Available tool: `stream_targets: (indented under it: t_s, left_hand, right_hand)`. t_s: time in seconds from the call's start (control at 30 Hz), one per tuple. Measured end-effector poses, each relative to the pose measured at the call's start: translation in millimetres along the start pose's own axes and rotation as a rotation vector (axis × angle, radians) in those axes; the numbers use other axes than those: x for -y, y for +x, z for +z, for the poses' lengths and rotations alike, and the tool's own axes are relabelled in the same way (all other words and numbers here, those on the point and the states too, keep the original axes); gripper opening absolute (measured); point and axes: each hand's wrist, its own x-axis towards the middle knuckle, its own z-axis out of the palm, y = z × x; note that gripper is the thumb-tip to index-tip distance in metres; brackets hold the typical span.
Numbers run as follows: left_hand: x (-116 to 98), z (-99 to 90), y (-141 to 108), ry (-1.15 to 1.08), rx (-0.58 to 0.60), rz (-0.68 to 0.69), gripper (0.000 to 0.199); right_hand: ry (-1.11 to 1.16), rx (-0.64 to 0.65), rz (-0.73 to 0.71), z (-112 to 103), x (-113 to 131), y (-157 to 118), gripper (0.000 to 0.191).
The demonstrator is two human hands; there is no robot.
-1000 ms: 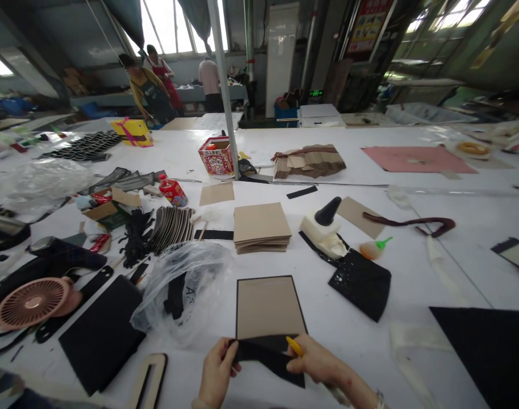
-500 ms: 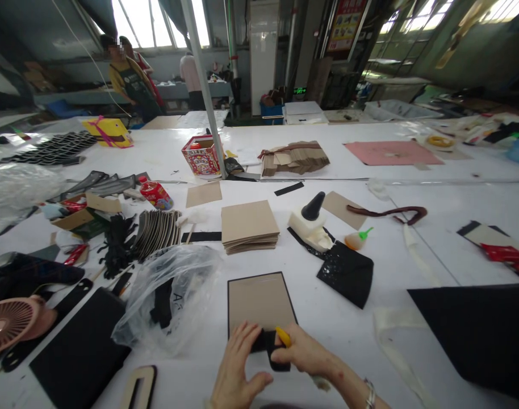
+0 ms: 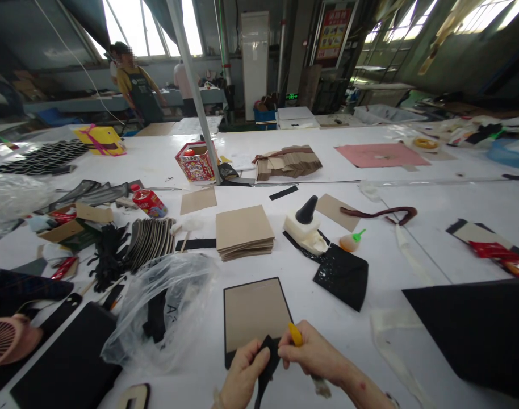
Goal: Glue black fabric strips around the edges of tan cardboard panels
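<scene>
1. Left hand [image 3: 245, 372] has changed most: half a second ago it lay spread flat by the board's near edge, and now it pinches up the black strip [image 3: 268, 366].
2. Its thumb and fingers are closed on the strip, which is matt, soft-looking and bent — one end points up, the other dangles toward the person.
3. Right hand [image 3: 310, 352] is curled around a yellow tool [image 3: 295, 334]; a pale, frayed-looking end shows below the palm. Its fingertips meet the strip's right edge, though I cannot tell whether they grip it.
4. Just beyond both hands, the board [image 3: 257, 312] lies flat on the white tabletop [image 3: 348, 363]: taupe face, narrow black border, near edge partly hidden.
5. Farther back sits a stack of plain taupe boards [image 3: 245, 227] — slightly uneven at the sides.
</scene>
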Motion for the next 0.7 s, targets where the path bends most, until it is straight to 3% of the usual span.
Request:
stream_targets:
  t_s: [0.13,0.33,0.4,0.5,0.53,0.63,0.7]
  left_hand:
    - [1,2.4,1,0.019,-0.003,0.022,0.042]
    - [15,-10.5,-8,-0.114,0.14,-0.066,0.041]
    - [21,-23.6,-13,0.049,0.101,-0.092,0.033]
    - [30,-51.6,-20,0.571,0.046,-0.141,0.007]
    - [32,-61.2,-22,0.753,0.044,-0.193,0.007]
    - [30,-81.0,-29,1.04,-0.049,-0.286,0.042]
    - [21,-80.2,-32,0.981,-0.174,-0.174,0.051]
  right_hand:
    - [0.078,-0.029,0.004,0,2,0,0.005]
    - [0.166,-0.117,0.019,-3,-7,5,0.016]
    - [0.162,-0.165,0.032,-3,-14,9,0.02]
    - [0.074,-0.276,-0.011,-4,-24,13,0.025]
    - [0.03,-0.314,-0.046,-4,-27,13,0.026]
    - [-0.061,-0.347,-0.118,-4,-26,8,0.027]
    - [-0.072,-0.293,-0.127,-3,-20,3,0.027]
